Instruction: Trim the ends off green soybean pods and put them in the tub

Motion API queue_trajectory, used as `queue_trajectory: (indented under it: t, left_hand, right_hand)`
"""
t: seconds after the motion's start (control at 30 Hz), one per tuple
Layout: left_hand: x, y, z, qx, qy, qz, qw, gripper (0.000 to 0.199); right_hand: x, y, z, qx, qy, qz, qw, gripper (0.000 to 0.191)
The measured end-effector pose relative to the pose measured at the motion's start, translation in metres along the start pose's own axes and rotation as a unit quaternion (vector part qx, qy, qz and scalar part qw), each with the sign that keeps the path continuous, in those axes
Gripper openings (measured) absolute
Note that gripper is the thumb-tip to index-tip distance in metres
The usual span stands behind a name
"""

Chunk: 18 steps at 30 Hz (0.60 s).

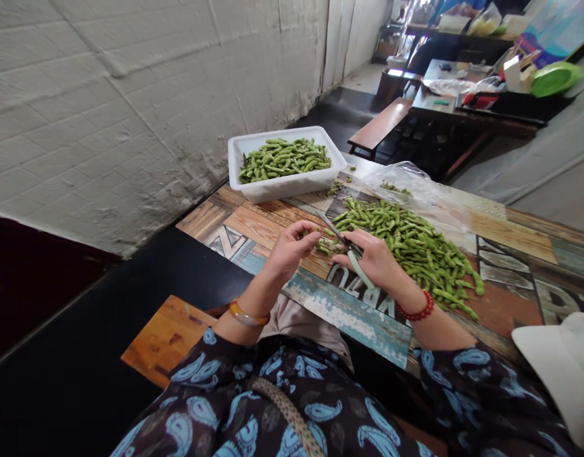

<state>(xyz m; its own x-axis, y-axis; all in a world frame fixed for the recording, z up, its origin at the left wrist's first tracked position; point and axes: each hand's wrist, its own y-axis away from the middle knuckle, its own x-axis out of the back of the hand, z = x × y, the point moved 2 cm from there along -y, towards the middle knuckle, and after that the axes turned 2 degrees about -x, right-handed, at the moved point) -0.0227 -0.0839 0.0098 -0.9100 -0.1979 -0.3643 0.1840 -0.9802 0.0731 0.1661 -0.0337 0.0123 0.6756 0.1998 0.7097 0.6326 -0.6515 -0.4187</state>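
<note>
My left hand is closed in a pinch over the near edge of the table; a bit of green shows at its fingertips, too small to make out. In my right hand is a pair of scissors with pale green handles, its blades pointing up and left towards the left hand. Several trimmed bits and pods lie on the table between the hands. Just beyond my right hand spreads a large heap of green soybean pods. A white plastic tub holding more pods stands past my left hand.
Clear plastic film with green scraps lies behind the heap on the patterned table. A pale wall runs along the left. To my left is a wooden stool. A white cap shows at right. Another cluttered table and a bench stand beyond.
</note>
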Motion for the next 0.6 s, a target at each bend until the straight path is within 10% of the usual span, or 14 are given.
queue_trajectory:
  t: [0.6]
  left_hand:
    - [-0.006,0.001,0.001,0.030,0.195,0.056,0.979,0.021]
  right_hand:
    - [-0.001,0.003,-0.012,0.041,0.007,-0.022,0.999,0.047]
